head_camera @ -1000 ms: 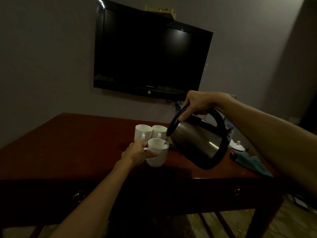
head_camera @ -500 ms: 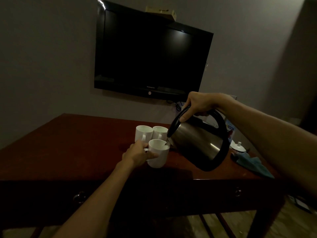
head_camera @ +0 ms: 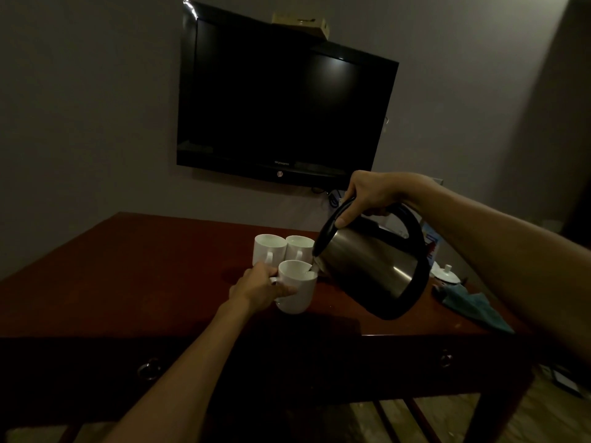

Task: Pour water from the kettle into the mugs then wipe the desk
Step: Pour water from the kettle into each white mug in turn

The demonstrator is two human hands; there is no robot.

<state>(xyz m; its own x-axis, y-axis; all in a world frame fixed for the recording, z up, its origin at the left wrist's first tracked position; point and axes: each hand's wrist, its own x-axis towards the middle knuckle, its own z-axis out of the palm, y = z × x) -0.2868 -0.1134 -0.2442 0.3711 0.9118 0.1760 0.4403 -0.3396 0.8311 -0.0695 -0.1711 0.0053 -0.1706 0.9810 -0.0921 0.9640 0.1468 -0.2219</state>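
Note:
My right hand [head_camera: 367, 195] grips the black handle of a steel kettle [head_camera: 371, 263], which is tilted left with its spout over the nearest white mug [head_camera: 300, 290]. A thin stream of water falls from the spout into that mug. My left hand [head_camera: 259, 287] holds this mug by its handle on the dark red desk [head_camera: 128, 276]. Two more white mugs, the left mug [head_camera: 267, 251] and the right mug [head_camera: 299, 249], stand side by side just behind it. A teal cloth [head_camera: 473, 306] lies crumpled on the desk at the right.
A small white lidded pot [head_camera: 447, 274] sits behind the cloth. A black television [head_camera: 281, 100] hangs on the wall above the desk. The desk's front has drawers with ring pulls [head_camera: 148, 367].
The kettle has tipped a little further toward the near mug. Both hands stay in nearly the same place.

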